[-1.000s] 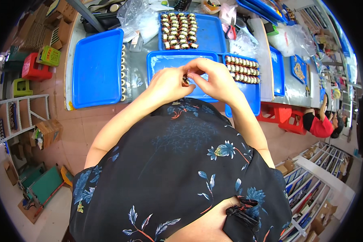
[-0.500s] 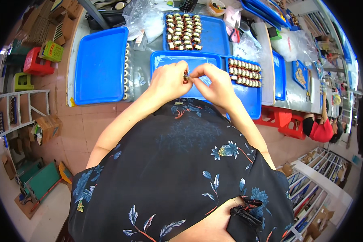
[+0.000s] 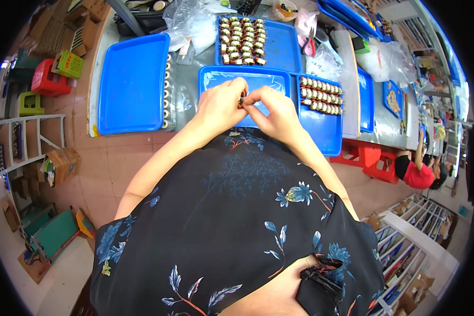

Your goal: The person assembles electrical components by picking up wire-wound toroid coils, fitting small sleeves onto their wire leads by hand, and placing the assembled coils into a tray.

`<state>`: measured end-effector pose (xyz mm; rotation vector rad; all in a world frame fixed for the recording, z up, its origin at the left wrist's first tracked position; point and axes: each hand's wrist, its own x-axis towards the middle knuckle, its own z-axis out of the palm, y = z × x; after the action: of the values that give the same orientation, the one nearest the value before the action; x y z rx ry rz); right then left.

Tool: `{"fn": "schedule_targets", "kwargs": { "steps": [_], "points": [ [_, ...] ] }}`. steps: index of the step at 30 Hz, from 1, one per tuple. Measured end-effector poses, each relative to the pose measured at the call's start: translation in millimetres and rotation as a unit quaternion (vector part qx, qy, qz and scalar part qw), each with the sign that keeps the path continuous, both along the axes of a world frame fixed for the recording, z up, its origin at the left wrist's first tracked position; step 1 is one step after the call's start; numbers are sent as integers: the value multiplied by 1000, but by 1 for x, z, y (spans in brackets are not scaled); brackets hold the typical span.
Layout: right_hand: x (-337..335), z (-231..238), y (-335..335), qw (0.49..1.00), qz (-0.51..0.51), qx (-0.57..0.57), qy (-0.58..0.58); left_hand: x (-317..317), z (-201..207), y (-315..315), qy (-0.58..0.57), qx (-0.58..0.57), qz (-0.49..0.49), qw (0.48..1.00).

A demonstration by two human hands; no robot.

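Note:
My left hand (image 3: 222,107) is closed around a small wire-wound coil (image 3: 241,101), dark and copper-coloured, mostly hidden by the fingers. Against the coil's right side, the thumb and forefinger of my right hand (image 3: 277,113) are pinched together; whatever lies between those fingertips is too small to make out. Both hands are held over the near part of a blue tray (image 3: 210,75) with pale strips lying in it. Beyond it, a second blue tray (image 3: 282,45) carries rows of similar coils (image 3: 242,42) with cream tops. More coils (image 3: 321,96) stand in rows in the blue tray (image 3: 326,131) on the right.
At the left lies a large blue tray (image 3: 132,87), with a column of pale rings (image 3: 166,97) along its right edge. Plastic bags (image 3: 195,26) and red-handled scissors (image 3: 310,45) lie farther back. Red stools (image 3: 379,164) and a person in red (image 3: 420,175) are off to the right.
My right fingertips have shifted slightly left, closer against the coil. My left hand keeps its hold on the coil. The view has moved slightly.

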<state>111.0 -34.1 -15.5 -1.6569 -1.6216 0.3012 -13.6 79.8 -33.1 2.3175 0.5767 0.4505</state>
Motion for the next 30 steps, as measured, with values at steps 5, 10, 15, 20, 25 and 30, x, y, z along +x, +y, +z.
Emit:
{"fn": "schedule_targets", "kwargs": {
  "steps": [5, 10, 15, 20, 25, 30],
  "points": [
    [8, -18, -12, 949, -81, -26, 305, -1, 12, 12, -59, -9, -23, 998],
    [4, -9, -11, 825, 5, -89, 558, -9, 22, 5, -102, -134, -130, 977],
    [11, -14, -16, 818, -14, -60, 573, -15, 26, 9, -139, -231, -166, 949],
    [5, -14, -21, 822, -16, -23, 569, -20, 26, 13, -162, -264, -175, 935],
    [-2, -3, -23, 850, 1, -8, 527, -23, 14, 14, -180, -295, -169, 923],
    [-2, -3, -26, 881, -5, -20, 473, -27, 16, 13, -165, -317, -166, 919]
  ]
}}
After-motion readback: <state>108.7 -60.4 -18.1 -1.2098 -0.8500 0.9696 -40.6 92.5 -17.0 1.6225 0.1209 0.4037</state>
